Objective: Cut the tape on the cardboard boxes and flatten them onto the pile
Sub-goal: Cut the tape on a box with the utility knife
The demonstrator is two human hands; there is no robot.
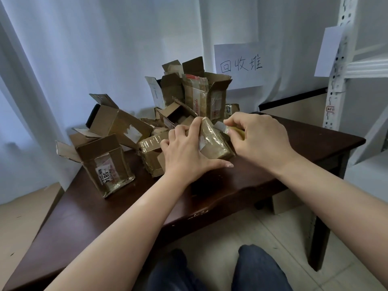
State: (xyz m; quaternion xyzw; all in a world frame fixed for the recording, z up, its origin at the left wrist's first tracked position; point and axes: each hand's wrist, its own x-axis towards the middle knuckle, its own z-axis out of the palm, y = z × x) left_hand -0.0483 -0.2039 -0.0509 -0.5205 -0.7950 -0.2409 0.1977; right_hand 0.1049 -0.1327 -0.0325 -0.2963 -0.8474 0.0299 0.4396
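tape-cutting step: left hand (184,152) grips small taped box (214,141) on table (304,141), right hand (258,135) grasps yellow cutter (233,129) at its far edge; next likely slicing the seam, then flattening.

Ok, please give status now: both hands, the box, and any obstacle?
Left hand grips taped box on table. Right hand holds yellow cutter, blade at box's far end. Tape uncut. Other boxes crowd behind.

A single head-worn camera is looking forward and down, close over the dark table (241,185) and both forearms.
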